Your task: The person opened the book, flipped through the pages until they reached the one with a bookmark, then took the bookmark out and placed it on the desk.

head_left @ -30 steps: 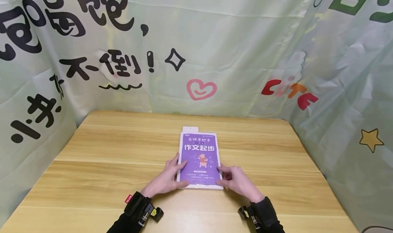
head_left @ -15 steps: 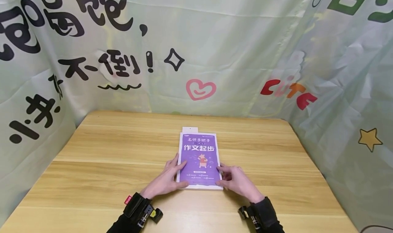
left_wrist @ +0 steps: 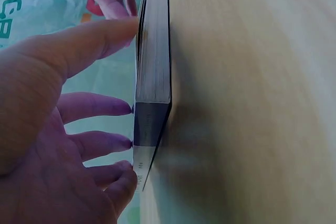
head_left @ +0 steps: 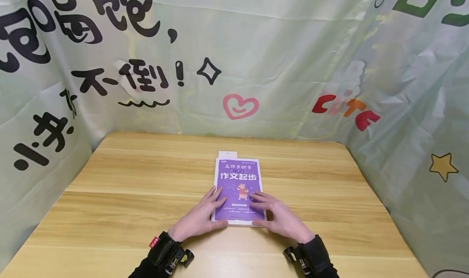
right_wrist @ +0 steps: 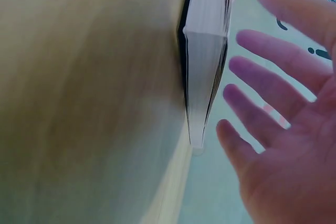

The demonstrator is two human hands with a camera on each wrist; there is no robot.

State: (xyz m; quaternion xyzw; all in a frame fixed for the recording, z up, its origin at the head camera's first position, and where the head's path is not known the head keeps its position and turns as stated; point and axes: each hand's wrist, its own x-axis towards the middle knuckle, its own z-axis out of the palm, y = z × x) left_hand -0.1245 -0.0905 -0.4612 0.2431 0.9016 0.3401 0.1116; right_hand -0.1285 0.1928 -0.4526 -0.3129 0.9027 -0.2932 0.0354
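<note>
A purple book (head_left: 239, 176) with white Chinese lettering and a small pig-like figure in red lies flat on the wooden table. Its spine (left_wrist: 145, 129) shows in the left wrist view, and its page edges (right_wrist: 203, 61) in the right wrist view. My left hand (head_left: 198, 219) rests its fingertips on the cover's left side, thumb at the near edge. Over the right side of the cover is my right hand (head_left: 280, 217), fingers spread; in the right wrist view those fingers stand slightly off the cover. Neither hand grips the book.
A white tab (head_left: 227, 154) sticks out past the book's far edge. The wooden table (head_left: 146, 168) spreads around the book. A pale printed cloth (head_left: 278, 58) hangs behind and along both sides. Part of a dark cable (head_left: 445, 271) shows at the lower right.
Both hands have let go of the book's side edges. Their fingers have straightened and moved inward over the cover, the right hand's further. The book has stayed in place.
</note>
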